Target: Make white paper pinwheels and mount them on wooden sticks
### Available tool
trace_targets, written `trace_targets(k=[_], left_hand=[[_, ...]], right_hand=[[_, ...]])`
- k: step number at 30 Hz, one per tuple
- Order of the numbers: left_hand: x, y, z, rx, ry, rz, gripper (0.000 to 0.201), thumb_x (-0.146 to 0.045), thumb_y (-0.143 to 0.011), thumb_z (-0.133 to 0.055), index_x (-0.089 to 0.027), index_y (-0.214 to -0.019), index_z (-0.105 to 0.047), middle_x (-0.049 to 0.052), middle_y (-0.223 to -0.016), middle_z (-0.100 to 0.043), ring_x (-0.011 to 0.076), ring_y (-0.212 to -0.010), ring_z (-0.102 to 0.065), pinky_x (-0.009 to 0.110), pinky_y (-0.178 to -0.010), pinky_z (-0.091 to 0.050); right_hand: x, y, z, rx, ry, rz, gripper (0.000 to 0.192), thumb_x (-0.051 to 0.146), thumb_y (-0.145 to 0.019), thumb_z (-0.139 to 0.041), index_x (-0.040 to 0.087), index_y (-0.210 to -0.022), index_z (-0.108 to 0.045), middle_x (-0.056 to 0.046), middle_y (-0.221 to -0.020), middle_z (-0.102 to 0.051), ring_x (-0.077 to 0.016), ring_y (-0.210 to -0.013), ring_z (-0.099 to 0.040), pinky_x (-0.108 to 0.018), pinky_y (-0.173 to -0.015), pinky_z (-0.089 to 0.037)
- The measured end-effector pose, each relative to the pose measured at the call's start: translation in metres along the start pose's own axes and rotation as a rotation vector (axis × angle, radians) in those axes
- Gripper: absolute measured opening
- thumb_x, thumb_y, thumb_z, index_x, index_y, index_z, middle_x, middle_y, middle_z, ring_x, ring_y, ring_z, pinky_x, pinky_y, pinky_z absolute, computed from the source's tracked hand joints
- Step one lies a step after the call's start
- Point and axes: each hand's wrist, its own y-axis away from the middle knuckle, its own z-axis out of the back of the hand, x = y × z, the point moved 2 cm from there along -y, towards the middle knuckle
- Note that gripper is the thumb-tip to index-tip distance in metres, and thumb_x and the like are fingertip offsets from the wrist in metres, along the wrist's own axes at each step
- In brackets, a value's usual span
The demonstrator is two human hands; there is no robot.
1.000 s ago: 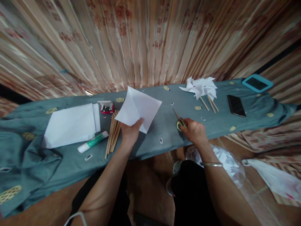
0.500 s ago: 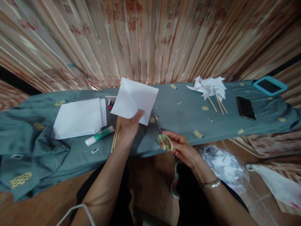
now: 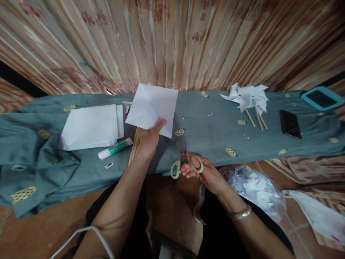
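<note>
The paper square (image 3: 152, 109) was held above the bench (image 3: 210, 133), pinched near its lower edge between the thumb and fingers of your left hand (image 3: 149, 138). It bore diagonal creases and stood clear of the cloth, its upper corner reaching towards the curtain (image 3: 172, 39). Your right hand (image 3: 204, 172) was closed on the scissors (image 3: 185, 163), with fingers through one green loop; the other loop hung free and the blades pointed up towards the square (whether the blades were parted could not be told, as they were blurred).

For a clean cut, you needed both loops seated before the blades met the sheet. You were well advised to keep the left-hand pinch back from the intended cut line, and to hold the square taut so that the blade could follow a crease. The likely fault was a cut wandering off the crease.

On the bench lay a stack of white sheets (image 3: 90, 126), a glue tube (image 3: 115, 148), wooden sticks (image 3: 134, 151) partly hidden behind your left wrist, finished pinwheels (image 3: 249, 98) and a phone (image 3: 290, 124).
</note>
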Motion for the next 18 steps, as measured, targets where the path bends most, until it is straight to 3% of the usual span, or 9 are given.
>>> trace_targets(k=[11, 18], left_hand=[[0.0, 0.0043, -0.0026, 0.007, 0.022, 0.074, 0.053, -0.026, -0.057, -0.082, -0.014, -0.105, -0.062, 0.011, -0.11, -0.07, 0.023, -0.102, -0.066, 0.038, -0.097, -0.05], [-0.0037, 0.0102, -0.0063, 0.008, 0.071, 0.147, 0.051, -0.023, -0.06, -0.079, -0.015, -0.107, -0.062, 0.011, -0.115, -0.069, 0.0242, -0.104, -0.066, 0.04, -0.095, -0.051]], right_hand=[[0.0019, -0.0031, 0.0019, 0.054, -0.194, -0.027, 0.068, 0.073, -0.068, -0.067, 0.018, -0.108, -0.069, -0.009, -0.09, -0.077, -0.0143, -0.071, -0.07, -0.022, -0.064, -0.055], [0.0006, -0.0057, 0.0015, 0.127, -0.239, 0.011, 0.067, 0.074, -0.079, -0.055, 0.024, -0.124, -0.059, -0.011, -0.115, -0.072, -0.02, -0.103, -0.068, -0.028, -0.078, -0.053]])
